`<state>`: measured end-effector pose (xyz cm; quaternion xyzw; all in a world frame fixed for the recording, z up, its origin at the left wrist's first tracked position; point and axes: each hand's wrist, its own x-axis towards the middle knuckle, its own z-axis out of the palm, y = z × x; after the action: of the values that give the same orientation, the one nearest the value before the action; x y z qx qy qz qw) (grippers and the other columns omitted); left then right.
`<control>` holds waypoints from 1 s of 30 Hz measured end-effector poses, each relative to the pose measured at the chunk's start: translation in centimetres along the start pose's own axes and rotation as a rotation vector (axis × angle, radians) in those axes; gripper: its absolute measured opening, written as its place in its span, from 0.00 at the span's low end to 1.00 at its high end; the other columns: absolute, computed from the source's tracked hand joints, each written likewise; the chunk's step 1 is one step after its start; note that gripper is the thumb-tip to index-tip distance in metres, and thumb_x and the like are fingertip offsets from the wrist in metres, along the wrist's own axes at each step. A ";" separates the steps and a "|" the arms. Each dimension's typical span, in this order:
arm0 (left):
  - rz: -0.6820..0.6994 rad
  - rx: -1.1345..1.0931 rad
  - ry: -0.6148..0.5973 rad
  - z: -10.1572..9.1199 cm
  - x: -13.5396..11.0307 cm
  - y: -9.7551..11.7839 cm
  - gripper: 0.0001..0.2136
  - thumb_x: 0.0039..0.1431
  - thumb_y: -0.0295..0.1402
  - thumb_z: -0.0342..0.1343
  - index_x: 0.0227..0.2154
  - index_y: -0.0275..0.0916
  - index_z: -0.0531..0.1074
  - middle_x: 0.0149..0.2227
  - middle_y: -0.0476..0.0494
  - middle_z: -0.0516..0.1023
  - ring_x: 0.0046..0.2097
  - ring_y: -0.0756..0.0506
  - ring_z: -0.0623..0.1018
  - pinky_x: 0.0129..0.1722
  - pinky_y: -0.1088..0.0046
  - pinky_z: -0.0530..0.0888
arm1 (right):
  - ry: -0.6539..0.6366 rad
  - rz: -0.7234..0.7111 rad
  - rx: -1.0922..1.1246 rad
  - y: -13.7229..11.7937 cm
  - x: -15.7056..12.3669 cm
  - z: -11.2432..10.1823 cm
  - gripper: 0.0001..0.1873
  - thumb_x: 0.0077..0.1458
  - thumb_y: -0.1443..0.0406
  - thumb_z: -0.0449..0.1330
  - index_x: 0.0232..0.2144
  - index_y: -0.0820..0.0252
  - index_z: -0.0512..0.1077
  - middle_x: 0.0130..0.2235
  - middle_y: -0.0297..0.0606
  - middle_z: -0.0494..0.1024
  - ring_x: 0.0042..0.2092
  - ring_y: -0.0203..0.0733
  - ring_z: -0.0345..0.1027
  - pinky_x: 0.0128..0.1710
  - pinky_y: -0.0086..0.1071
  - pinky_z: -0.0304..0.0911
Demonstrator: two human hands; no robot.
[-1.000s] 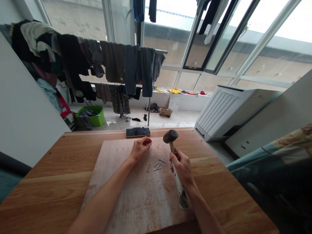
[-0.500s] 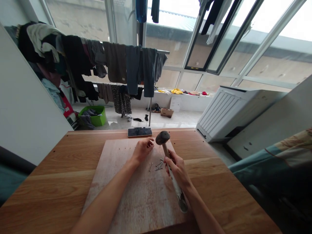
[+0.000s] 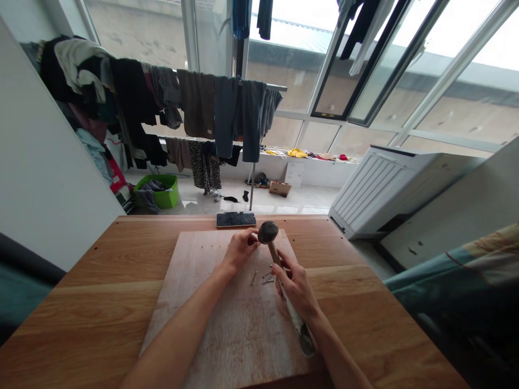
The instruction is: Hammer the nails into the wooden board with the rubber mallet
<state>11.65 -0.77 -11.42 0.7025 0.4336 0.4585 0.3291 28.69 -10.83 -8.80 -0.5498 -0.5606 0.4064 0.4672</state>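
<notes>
My right hand [image 3: 298, 283] is wrapped around the handle of a hammer [image 3: 268, 232]. The hammer's dark, rounded head is raised in front of my left fingertips. My left hand [image 3: 241, 247] is pinched at the far part of a pale wooden board [image 3: 214, 319]; whatever lies between its fingertips is too small and partly hidden to make out. Several loose nails [image 3: 254, 278] lie on the board between my two hands, some partly covered by my right hand. A row of small dark spots [image 3: 213, 246] runs along the board to the left of my left hand.
The board lies on a wooden table [image 3: 357, 319]. A phone [image 3: 235, 219] rests by the table's far edge. Beyond stand a clothes rack with hanging trousers [image 3: 227, 116], a green basket [image 3: 167, 195] and a white ribbed cabinet-like unit [image 3: 377, 183]. A curtain-like cloth [image 3: 458, 275] hangs at the right.
The fingers of my left hand have drawn together near the hammer head. The hammer has shifted only slightly in my right hand's grip. The whole view has moved a little to the right.
</notes>
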 end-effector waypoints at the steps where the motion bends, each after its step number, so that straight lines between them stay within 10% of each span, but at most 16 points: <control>1: -0.005 0.005 0.003 0.0 0.0 0.0 0.12 0.54 0.24 0.61 0.42 0.38 0.76 0.31 0.48 0.83 0.32 0.49 0.81 0.35 0.75 0.75 | -0.018 -0.002 0.003 0.0 0.0 0.0 0.30 0.57 0.55 0.60 0.59 0.61 0.70 0.25 0.32 0.76 0.16 0.32 0.61 0.14 0.25 0.59; 12: 0.181 0.406 0.051 -0.5 -1.0 2.1 0.11 0.59 0.27 0.59 0.45 0.38 0.72 0.45 0.42 0.77 0.35 0.49 0.79 0.38 0.71 0.77 | 0.109 0.028 0.178 -0.5 0.4 -0.9 0.31 0.55 0.52 0.61 0.57 0.62 0.69 0.30 0.31 0.73 0.17 0.31 0.60 0.12 0.26 0.58; 16: 0.515 0.713 -0.353 -0.2 -1.6 4.9 0.06 0.62 0.24 0.56 0.40 0.38 0.73 0.41 0.41 0.80 0.46 0.43 0.78 0.48 0.66 0.76 | 0.189 0.038 0.202 -0.8 0.6 -1.5 0.28 0.53 0.51 0.62 0.52 0.62 0.71 0.26 0.29 0.71 0.16 0.31 0.59 0.12 0.25 0.56; 20: 0.566 0.901 -0.656 0.8 -2.0 6.5 0.10 0.59 0.18 0.55 0.40 0.35 0.74 0.34 0.40 0.81 0.38 0.42 0.80 0.39 0.68 0.77 | 0.190 0.035 0.202 -0.7 0.7 -1.7 0.24 0.54 0.52 0.61 0.47 0.61 0.71 0.22 0.27 0.68 0.16 0.32 0.58 0.12 0.25 0.56; 30: 0.451 0.861 -0.537 -0.3 -2.4 6.2 0.09 0.62 0.19 0.52 0.40 0.35 0.73 0.39 0.39 0.77 0.40 0.44 0.79 0.39 0.69 0.76 | 0.188 0.042 0.210 -0.4 0.7 -1.4 0.27 0.53 0.51 0.62 0.51 0.60 0.71 0.24 0.27 0.70 0.16 0.32 0.59 0.12 0.27 0.57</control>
<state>12.82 -5.48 -6.82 0.9411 0.3218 0.1040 0.0051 30.00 -10.27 -7.99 -0.5451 -0.4570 0.4195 0.5639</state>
